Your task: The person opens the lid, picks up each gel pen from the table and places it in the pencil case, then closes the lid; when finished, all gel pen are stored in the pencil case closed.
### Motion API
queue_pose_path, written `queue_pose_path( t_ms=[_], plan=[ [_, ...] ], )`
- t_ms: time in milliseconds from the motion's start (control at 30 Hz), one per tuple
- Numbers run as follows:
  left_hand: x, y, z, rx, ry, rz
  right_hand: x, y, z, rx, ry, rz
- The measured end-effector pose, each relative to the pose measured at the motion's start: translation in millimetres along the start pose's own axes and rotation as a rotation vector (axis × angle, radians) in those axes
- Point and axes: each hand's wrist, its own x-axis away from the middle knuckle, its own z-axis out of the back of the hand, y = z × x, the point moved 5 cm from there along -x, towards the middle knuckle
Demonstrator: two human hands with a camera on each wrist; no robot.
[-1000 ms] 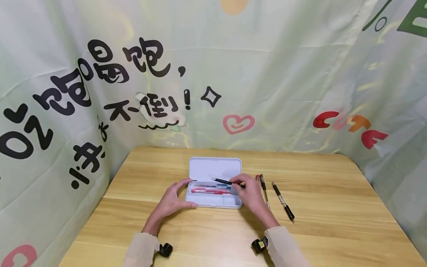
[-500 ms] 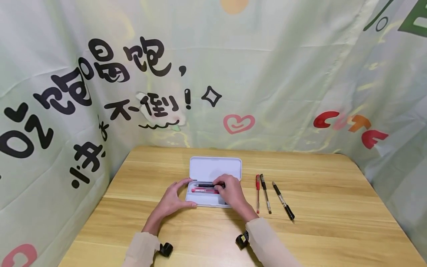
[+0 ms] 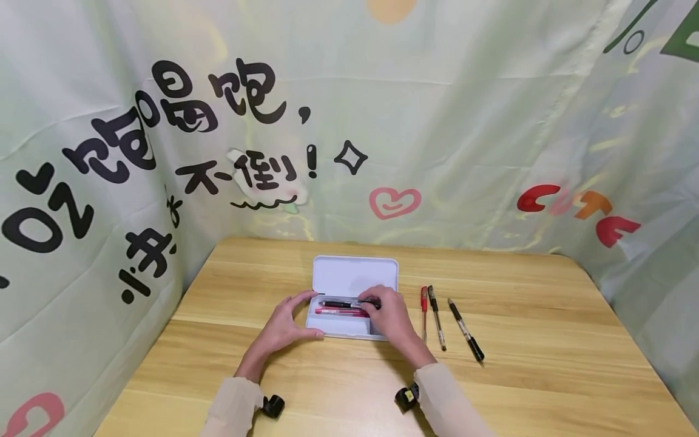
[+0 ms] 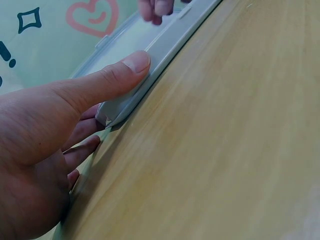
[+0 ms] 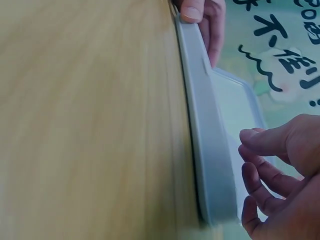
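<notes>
Lowered since a second ago from above the pencil case point(image 3: 337, 327), the black pen point(image 3: 340, 304) is inside it, behind a pink pen point(image 3: 332, 312). The right hand point(image 3: 393, 312) bends its fingers at that pen case's right side; whether they pinch the pen cannot be told. The left hand point(image 3: 285, 325) grips the case's left end. Three pens point(image 3: 466, 331) lie right of it.

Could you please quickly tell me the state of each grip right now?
Left grip: closed, holding the case by its left end.
Right grip: at the black pen in the case; whether it holds it cannot be told.
</notes>
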Motion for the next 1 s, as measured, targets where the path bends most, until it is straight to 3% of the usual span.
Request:
queue_pose_path(
  t_ms=[167,367,600,867,1000],
  plan=[
    [-1.0,-0.4,-0.8,-0.001,0.002,0.002,11.0,6.7,26.2,-0.028,0.034,-0.024],
    [-0.3,0.0,-1.1,0.003,-0.002,0.0,25.9,14.9,58.7,0.014,0.089,0.004],
    [0.2,0.0,1.1,0.003,0.001,0.004,42.7,32.1,93.7,0.047,0.121,-0.029],
    [1.0,0.0,1.0,0.0,-0.003,-0.002,63.1,55.9,121.7,0.11,0.166,-0.049],
    [0.2,-1.0,0.3,-0.006,-0.007,0.009,69.8,69.4,131.1,0.129,0.144,-0.099]
  ],
)
